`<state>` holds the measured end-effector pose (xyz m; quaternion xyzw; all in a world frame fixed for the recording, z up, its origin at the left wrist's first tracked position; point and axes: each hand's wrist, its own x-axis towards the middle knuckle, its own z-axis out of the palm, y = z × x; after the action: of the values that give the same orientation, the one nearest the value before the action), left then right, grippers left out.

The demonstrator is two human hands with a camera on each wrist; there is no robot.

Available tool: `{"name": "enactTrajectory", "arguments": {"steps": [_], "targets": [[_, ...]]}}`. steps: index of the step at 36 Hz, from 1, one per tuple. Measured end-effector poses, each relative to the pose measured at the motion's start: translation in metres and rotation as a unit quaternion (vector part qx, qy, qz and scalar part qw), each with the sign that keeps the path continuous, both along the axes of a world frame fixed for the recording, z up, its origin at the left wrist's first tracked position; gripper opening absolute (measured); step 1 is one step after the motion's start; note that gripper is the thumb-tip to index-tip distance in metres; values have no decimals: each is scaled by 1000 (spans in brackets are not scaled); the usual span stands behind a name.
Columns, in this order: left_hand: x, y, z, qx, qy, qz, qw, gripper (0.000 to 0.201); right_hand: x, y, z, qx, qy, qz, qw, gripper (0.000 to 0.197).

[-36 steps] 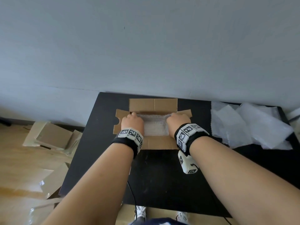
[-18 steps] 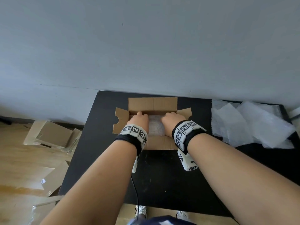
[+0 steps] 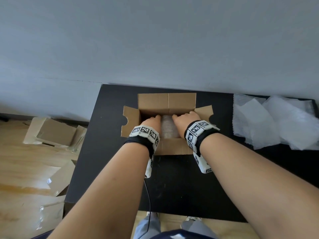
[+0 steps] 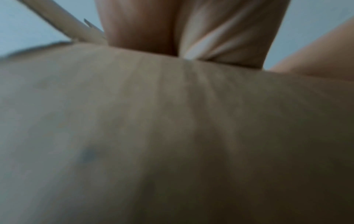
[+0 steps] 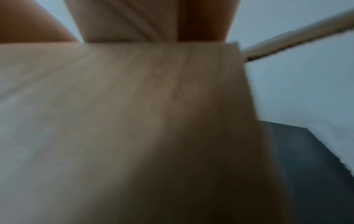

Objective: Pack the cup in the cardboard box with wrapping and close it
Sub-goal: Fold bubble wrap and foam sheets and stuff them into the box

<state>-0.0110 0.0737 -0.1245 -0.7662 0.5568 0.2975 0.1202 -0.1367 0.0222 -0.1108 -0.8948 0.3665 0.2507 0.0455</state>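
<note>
An open cardboard box (image 3: pixel 172 148) sits on the black table (image 3: pixel 112 152), its flaps spread out. Inside lies a bubble-wrapped bundle (image 3: pixel 168 129); the cup itself is hidden. My left hand (image 3: pixel 151 123) and right hand (image 3: pixel 184 119) reach into the box on either side of the bundle and touch it. Their fingers point down into the box and are out of sight. The left wrist view shows only the heel of my left hand (image 4: pixel 182 30) above the box's near wall (image 4: pixel 172 136). Likewise, the right wrist view shows my right hand (image 5: pixel 153 19) over that wall (image 5: pixel 134 121).
Loose sheets of white wrapping (image 3: pixel 276 121) lie at the table's right end. A grey wall (image 3: pixel 155 40) stands right behind the table. Flattened cardboard boxes (image 3: pixel 53 133) lie on the wooden floor to the left. A cable (image 3: pixel 148 192) hangs from my left wrist.
Both hands have moved inward toward each other and deeper into the box, squeezing the bubble wrap from a wide spread into a narrow bundle between them.
</note>
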Motion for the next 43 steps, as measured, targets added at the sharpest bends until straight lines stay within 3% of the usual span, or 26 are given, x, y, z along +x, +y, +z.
{"name": "enactTrajectory", "arguments": {"steps": [9, 16, 19, 23, 30, 37, 43], "targets": [[0, 6, 4, -17, -5, -18, 1000, 52, -1, 2, 0, -33, 23, 18, 999, 36], [-5, 9, 29, -51, -10, -54, 997, 49, -6, 10, 22, -21, -41, -63, 997, 41], [-9, 2, 45, -98, -16, -92, 991, 45, -15, 6, 39, -64, -67, -99, 991, 41], [-17, -6, 65, -139, -23, -114, 983, 44, -43, 2, 55, -151, -114, -165, 968, 28], [-50, -28, 89, -184, -33, -144, 972, 44, -106, -7, 65, -162, -138, -262, 941, 32], [-109, -58, 94, -201, -17, -151, 968, 39, -164, -28, 66, -138, -135, -287, 938, 26], [-170, -86, 90, -193, -15, -154, 969, 41, -219, -54, 56, -103, -127, -310, 937, 45]]}}
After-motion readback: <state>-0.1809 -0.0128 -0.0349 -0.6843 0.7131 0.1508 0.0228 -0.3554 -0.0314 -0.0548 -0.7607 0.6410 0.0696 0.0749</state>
